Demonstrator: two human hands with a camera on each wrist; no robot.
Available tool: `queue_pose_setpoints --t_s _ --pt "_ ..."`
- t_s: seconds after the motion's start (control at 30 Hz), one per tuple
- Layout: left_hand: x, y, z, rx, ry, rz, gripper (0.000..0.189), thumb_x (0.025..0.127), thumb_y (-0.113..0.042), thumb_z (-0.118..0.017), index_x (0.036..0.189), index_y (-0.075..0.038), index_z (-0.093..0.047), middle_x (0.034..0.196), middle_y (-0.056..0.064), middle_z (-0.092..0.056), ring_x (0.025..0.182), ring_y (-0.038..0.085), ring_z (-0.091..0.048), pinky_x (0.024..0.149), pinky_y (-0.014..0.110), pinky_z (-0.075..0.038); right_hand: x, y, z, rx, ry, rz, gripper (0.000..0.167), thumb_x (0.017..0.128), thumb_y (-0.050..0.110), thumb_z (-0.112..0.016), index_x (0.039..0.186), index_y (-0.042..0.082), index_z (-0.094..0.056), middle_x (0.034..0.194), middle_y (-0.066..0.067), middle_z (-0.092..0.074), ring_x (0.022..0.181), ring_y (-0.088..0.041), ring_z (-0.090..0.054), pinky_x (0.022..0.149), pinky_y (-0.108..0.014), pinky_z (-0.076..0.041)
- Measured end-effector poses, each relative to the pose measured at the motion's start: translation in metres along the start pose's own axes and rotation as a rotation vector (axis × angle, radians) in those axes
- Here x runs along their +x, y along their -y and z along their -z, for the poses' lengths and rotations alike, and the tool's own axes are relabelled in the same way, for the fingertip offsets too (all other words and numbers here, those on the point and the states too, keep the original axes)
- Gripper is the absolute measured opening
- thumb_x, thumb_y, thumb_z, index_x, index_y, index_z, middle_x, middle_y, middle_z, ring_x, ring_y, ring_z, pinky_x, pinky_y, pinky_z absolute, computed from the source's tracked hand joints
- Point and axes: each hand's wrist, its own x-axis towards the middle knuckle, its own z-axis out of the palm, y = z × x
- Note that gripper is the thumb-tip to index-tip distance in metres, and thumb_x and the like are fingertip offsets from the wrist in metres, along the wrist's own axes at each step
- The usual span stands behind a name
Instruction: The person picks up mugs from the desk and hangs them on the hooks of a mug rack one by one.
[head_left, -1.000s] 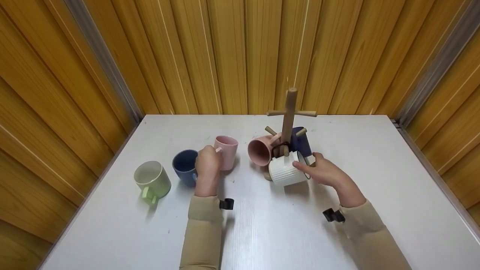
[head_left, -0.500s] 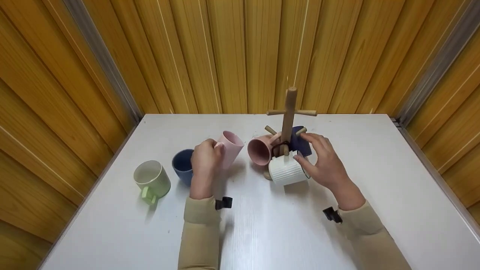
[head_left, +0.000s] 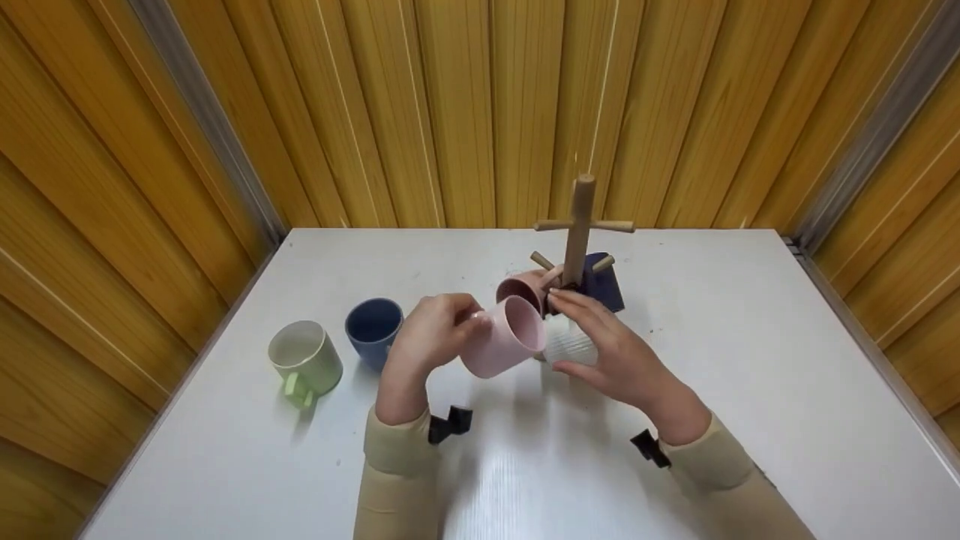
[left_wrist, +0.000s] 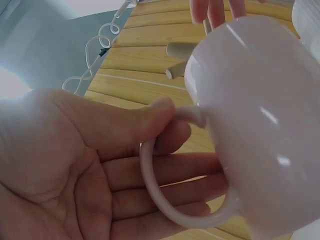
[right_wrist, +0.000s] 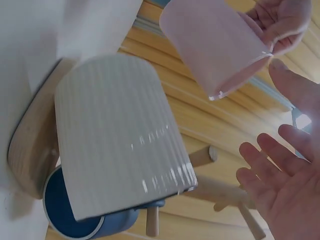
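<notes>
My left hand (head_left: 431,337) pinches the handle of a light pink mug (head_left: 491,349) between thumb and index finger, the other fingers extended behind the handle in the left wrist view. The mug is off the table, tilted with its mouth toward the right. My right hand (head_left: 626,356) is open, fingers spread, between the pink mug and a wooden mug tree (head_left: 579,232). A ribbed white mug (right_wrist: 120,135) hangs low on the tree, partly hidden behind the right hand in the head view. A darker pink mug (head_left: 517,285) and a navy mug (head_left: 604,289) also hang there.
On the table (head_left: 225,480), left of my left hand, stand a blue mug (head_left: 373,330) and a light green mug (head_left: 307,360), both upright. Upper pegs (head_left: 615,226) stick out of the tree. Wood-panelled walls (head_left: 450,112) surround the table.
My left hand has lifted the light pink mug off the table, tilted it and brought it right, toward the tree. The right hand has left the white mug's rim and moved left.
</notes>
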Motion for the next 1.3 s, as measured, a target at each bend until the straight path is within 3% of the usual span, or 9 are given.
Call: queue_pose_setpoints --t_s 0.23,0.33,0.53,0.67,0.77,0.9,1.03,1.13,1.3 --pt "-0.002 -0.008 -0.010 0.044 0.083 -0.275 0.013 0.098 -0.020 -0.070 0.097 -0.008 -0.075 0.075 0.001 -0.064 0.070 0.013 -0.053 0.065 0.029 -0.047 -0.001 0.009 -0.003 0.048 0.155 -0.057 0.098 0.073 0.010 -0.093 0.156 0.009 -0.042 0.159 -0.012 -0.043 0.145 -0.033 -0.046 0.109 -0.037 -0.052" --pt "-0.001 -0.009 -0.012 0.068 0.085 -0.340 0.014 0.098 -0.023 -0.071 0.102 -0.010 -0.076 0.079 0.001 -0.068 0.071 0.012 -0.054 0.067 0.029 -0.049 -0.001 0.009 0.001 0.067 0.165 -0.062 0.091 0.073 0.006 -0.091 0.152 0.007 -0.046 0.152 -0.011 -0.048 0.138 -0.029 -0.051 0.107 -0.036 -0.053" --pt "0.000 -0.008 -0.010 -0.068 0.120 -0.354 0.021 0.094 -0.025 -0.077 0.110 -0.012 -0.079 0.096 0.002 -0.078 0.081 0.011 -0.065 0.077 0.028 -0.057 0.001 0.010 0.009 0.062 0.119 -0.015 0.084 0.068 0.000 -0.090 0.143 0.004 -0.051 0.142 -0.014 -0.050 0.132 -0.026 -0.052 0.108 -0.022 -0.047" --pt "0.002 -0.002 -0.007 -0.123 0.173 -0.329 0.046 0.086 -0.020 -0.084 0.129 -0.008 -0.072 0.125 0.007 -0.075 0.113 0.023 -0.071 0.100 0.042 -0.058 0.003 0.011 0.016 0.116 0.107 -0.005 0.085 0.068 -0.004 -0.088 0.144 0.003 -0.049 0.143 -0.018 -0.049 0.135 -0.025 -0.049 0.112 -0.016 -0.041" --pt "0.004 0.005 -0.004 -0.090 0.234 -0.300 0.068 0.081 -0.020 -0.089 0.142 -0.007 -0.061 0.141 0.010 -0.066 0.131 0.029 -0.063 0.112 0.047 -0.050 0.005 0.013 0.020 0.195 0.071 0.005 0.086 0.067 -0.006 -0.089 0.143 0.002 -0.049 0.142 -0.018 -0.050 0.135 -0.020 -0.050 0.104 -0.021 -0.052" --pt "0.009 0.015 -0.003 -0.150 0.321 -0.302 0.078 0.081 -0.020 -0.090 0.148 -0.006 -0.055 0.151 0.012 -0.058 0.135 0.029 -0.060 0.113 0.044 -0.049 0.005 0.015 0.025 0.290 0.012 0.019 0.087 0.064 -0.010 -0.090 0.142 -0.001 -0.051 0.139 -0.020 -0.052 0.133 -0.015 -0.051 0.087 -0.032 -0.063" --pt "0.015 0.022 -0.004 -0.308 0.358 -0.341 0.070 0.083 -0.014 -0.087 0.145 -0.003 -0.057 0.145 0.015 -0.063 0.130 0.029 -0.065 0.107 0.038 -0.055 0.008 0.015 0.029 0.326 -0.019 -0.024 0.088 0.063 -0.009 -0.092 0.141 -0.003 -0.052 0.137 -0.019 -0.053 0.130 -0.015 -0.054 0.086 -0.031 -0.063" --pt "0.022 0.022 -0.008 -0.452 0.293 -0.307 0.062 0.087 -0.008 -0.082 0.143 0.002 -0.057 0.135 0.019 -0.068 0.123 0.031 -0.069 0.101 0.036 -0.058 0.015 0.011 0.030 0.349 -0.060 -0.129 0.088 0.062 -0.008 -0.093 0.140 -0.003 -0.053 0.134 -0.016 -0.054 0.123 -0.017 -0.057 0.087 -0.025 -0.062" --pt "0.034 0.014 -0.024 -0.736 0.001 -0.086 0.043 0.095 -0.007 -0.073 0.134 0.007 -0.063 0.127 0.024 -0.071 0.114 0.028 -0.073 0.095 0.035 -0.061 0.036 0.004 0.028 0.423 -0.164 -0.403 0.088 0.066 -0.007 -0.092 0.143 0.001 -0.050 0.132 -0.013 -0.055 0.110 -0.020 -0.061 0.085 -0.018 -0.058"
